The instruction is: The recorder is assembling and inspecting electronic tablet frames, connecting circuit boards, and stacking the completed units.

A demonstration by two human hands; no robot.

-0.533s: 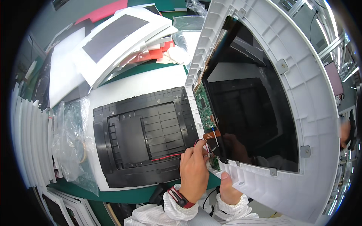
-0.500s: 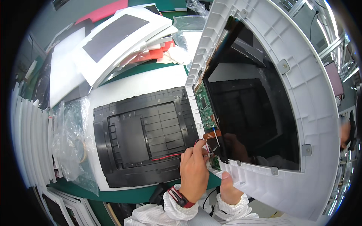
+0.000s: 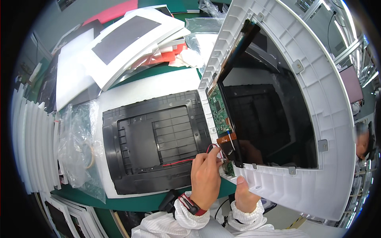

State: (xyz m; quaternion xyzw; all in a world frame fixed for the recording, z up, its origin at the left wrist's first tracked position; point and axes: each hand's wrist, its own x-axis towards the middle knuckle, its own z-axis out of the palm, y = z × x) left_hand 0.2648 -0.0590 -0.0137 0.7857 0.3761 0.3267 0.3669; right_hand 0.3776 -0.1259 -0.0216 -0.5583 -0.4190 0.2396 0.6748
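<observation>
Green and cluttered, the table [image 3: 158,73] is carrying the work in the head view, with a white sheet [image 3: 158,85] spread across its middle. A black panel [image 3: 156,141] is lying flat on that sheet, ribbed side up. To its right a white frame [image 3: 317,103] is standing tilted up on edge, holding a dark screen [image 3: 270,115] whose glass is reflecting the room. A green board [image 3: 217,109] is running along the frame's left inner edge, and an orange ribbon [image 3: 227,139] is crossing from the board to the screen near the lower corner. The left hand [image 3: 205,176] is closing its fingertips on red and black wires [image 3: 186,160] right beside the lower end of the board; the wires are trailing left over the black panel. The right hand [image 3: 245,196] is gripping the bottom corner of the frame, thumb pressing on its upper face, the fingers hidden beneath. Both wrists are wearing white striped sleeves, and a red and black wristband [image 3: 191,205] is sitting on the left one. Left of the panel a clear plastic bag [image 3: 79,146] is lying crumpled, next to a row of white foam sheets [image 3: 33,146] standing on edge. Behind, more white frames [image 3: 131,37] are lying stacked.
</observation>
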